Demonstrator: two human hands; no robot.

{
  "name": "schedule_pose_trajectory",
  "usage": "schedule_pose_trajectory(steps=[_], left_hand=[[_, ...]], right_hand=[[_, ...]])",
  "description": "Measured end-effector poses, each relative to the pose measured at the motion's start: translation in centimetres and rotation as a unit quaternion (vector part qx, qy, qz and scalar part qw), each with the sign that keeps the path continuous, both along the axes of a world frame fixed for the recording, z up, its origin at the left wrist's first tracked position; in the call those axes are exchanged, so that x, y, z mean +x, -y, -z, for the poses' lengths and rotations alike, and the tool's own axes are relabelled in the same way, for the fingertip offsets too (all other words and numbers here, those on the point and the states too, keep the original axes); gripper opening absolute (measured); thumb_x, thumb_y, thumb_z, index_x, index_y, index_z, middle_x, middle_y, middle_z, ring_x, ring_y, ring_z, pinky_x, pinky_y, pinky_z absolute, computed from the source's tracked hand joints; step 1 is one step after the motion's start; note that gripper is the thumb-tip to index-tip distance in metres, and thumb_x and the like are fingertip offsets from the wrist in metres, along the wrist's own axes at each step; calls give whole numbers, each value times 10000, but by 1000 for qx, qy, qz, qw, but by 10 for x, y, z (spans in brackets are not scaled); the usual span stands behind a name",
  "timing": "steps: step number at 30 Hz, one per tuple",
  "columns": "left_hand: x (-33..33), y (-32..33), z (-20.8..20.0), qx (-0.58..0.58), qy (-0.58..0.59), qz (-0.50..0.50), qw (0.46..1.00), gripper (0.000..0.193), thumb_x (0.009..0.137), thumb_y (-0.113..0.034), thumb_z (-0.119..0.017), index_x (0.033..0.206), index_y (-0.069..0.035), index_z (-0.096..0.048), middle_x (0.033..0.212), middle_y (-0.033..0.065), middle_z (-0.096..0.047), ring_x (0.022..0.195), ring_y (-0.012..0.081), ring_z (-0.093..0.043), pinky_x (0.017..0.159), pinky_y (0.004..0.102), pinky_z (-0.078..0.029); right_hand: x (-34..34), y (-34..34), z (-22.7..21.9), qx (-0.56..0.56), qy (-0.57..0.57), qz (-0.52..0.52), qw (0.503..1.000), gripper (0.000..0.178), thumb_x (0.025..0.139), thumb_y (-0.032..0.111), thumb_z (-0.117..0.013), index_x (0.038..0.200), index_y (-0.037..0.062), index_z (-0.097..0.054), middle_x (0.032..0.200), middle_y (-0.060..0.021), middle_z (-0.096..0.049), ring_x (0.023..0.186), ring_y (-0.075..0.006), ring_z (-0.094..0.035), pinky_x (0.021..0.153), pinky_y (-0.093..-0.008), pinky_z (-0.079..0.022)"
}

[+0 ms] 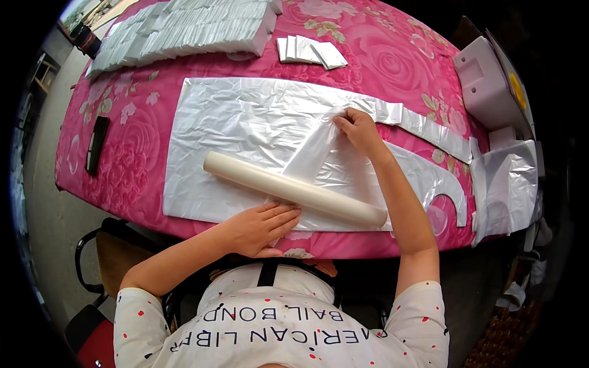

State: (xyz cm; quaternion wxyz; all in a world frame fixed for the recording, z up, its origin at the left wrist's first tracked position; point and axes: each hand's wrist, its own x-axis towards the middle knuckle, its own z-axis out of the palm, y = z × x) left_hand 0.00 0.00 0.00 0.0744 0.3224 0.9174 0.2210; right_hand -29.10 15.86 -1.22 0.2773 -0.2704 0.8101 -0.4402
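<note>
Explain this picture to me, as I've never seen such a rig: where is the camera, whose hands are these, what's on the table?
No machine here: someone works bare-handed. The single picture comes from a wide fisheye camera worn on that person's head, looking down, so straight edges bend near the rim. On the pink cloth lies a shiny white sheet, with a pale tube across it. The right hand pinches up thin plastic; the left hand lies flat at the tube's near side. Farther back are stacked packets; a dark flat object lies at the left.
</note>
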Motion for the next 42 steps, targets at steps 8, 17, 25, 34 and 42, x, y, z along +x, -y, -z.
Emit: schedule_pose_trajectory(steps=[8,17,25,34,42], left_hand=[[22,-24,12,-90,-84,-86,989,785,827,-552,-425,1323,51,-348,1418,189,-300,1338,285,-255,1089,443,-176],[39,-48,17,-117,-85,-148,978,773,806,-528,-482,1335,20,-351,1421,169,-306,1342,278,-248,1096,435,-152],[38,-42,10,-40,-60,-141,987,763,806,-489,-517,1346,15,-328,1440,171,-269,1350,282,-228,1098,424,-147],[44,-50,18,-90,-79,-166,979,694,706,-253,-592,1315,0,-375,1411,188,-309,1333,299,-266,1082,461,-192],[56,-74,36,-135,-159,-207,956,536,800,-156,-467,1325,-65,-403,1402,168,-341,1324,291,-293,1074,437,-211]], right_hand=[[62,2,-40,-18,-194,129,972,442,821,196,-618,1201,12,-487,1185,-147,-488,907,-191,-549,715,-308,-472],[178,-35,-29,44,-431,-94,896,484,733,136,-676,1192,76,-534,1058,-88,-578,901,-269,-558,778,-369,-451],[81,-116,-23,185,-472,170,845,448,785,148,-634,1215,76,-532,1030,-92,-593,877,-279,-556,761,-369,-455],[176,-77,-44,6,-365,-80,927,495,663,37,-685,1145,86,-584,1078,-101,-596,956,-286,-550,851,-383,-421],[152,-31,-33,-20,-390,-126,912,471,667,62,-685,1125,119,-592,1077,-36,-600,994,-241,-537,879,-368,-397]])
